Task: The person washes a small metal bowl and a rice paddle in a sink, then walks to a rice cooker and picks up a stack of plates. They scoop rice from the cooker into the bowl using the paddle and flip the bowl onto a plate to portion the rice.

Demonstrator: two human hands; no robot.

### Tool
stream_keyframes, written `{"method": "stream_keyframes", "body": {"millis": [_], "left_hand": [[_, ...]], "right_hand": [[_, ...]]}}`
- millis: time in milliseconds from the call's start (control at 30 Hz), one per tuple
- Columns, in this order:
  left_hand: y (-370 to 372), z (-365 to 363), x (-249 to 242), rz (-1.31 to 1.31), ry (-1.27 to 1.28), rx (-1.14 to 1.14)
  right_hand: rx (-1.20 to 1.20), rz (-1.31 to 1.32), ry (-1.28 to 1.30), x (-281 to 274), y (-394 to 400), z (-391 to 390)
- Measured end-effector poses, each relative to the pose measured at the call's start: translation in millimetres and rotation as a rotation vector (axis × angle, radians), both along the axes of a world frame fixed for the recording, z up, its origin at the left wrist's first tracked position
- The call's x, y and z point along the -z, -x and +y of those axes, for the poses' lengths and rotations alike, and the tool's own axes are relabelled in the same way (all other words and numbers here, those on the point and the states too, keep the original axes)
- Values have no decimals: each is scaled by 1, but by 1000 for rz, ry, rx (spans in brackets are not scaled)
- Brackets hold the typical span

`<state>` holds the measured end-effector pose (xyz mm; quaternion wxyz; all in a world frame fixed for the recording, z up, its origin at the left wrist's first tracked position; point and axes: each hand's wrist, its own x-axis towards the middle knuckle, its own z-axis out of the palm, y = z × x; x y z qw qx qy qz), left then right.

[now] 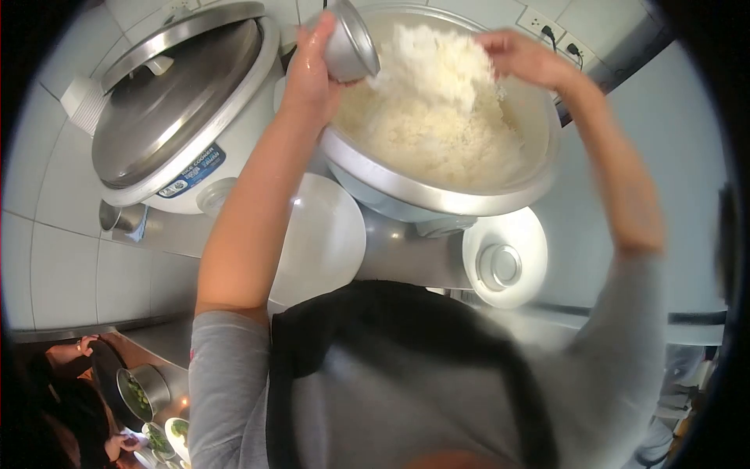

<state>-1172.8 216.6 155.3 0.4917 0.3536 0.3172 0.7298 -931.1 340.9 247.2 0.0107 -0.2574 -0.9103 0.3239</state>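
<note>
My left hand [311,70] grips a small round metal bowl [348,45], tilted at the left rim of a large open rice cooker [437,202]. White cooked rice [449,148] lies inside the cooker. Above it, a big clump of rice [441,66] is raised, its left side close to the bowl's mouth. My right hand [522,59] is closed at the clump's right edge with fingers curled. Whatever it grips is hidden by the rice.
On the left stands a second rice cooker [187,117] with its metal lid on. A large white bowl [324,242] and a white plate [527,234] bearing a small metal bowl [498,266] sit in front. At lower left, another person's hands are near a pot [144,391].
</note>
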Motion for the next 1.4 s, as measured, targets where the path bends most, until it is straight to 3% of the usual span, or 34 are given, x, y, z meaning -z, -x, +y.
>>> {"method": "stream_keyframes", "body": {"millis": [67, 133, 167, 267, 367, 500, 700, 800, 900, 1033, 1133, 1233, 1333, 1367, 1400], "left_hand": [[-13, -8, -14, 20, 127, 101], [-32, -4, -20, -176, 128, 194], [-39, -1, -21, -278, 132, 239], [-54, 17, -21, -616, 6, 231], [-51, 22, -21, -680, -130, 257], [-43, 13, -33, -680, -205, 262], [-30, 18, -29, -455, -42, 317], [-41, 15, -38, -443, 25, 271], [-38, 21, -25, -420, -5, 326], [-35, 19, -25, -334, 21, 281], [-29, 25, -24, -254, 37, 264], [-30, 27, -22, -157, 73, 235], [-21, 22, -17, -166, 80, 168], [-17, 18, -16, -183, 48, 131], [-13, 14, -17, -199, 12, 93]], "right_hand": [[57, -52, -488, -35, 11, -8], [141, -175, -1101, -57, 38, -38], [192, -278, -1281, -59, 54, -60], [132, -208, -1517, -52, 81, -84], [120, 23, -1678, -60, 82, -83], [312, 210, -1085, -75, 48, -60], [439, 439, -140, -21, 27, -40], [358, 481, -128, 21, 41, -58], [217, 501, -424, 37, 39, -44], [400, 302, -97, -14, 18, -53], [554, 428, 230, -5, 22, -54], [494, 293, 234, 23, 37, -66], [323, 264, -128, 20, 11, -21], [251, 159, -478, 9, 0, -19], [237, -13, -620, 14, -8, -17]]}}
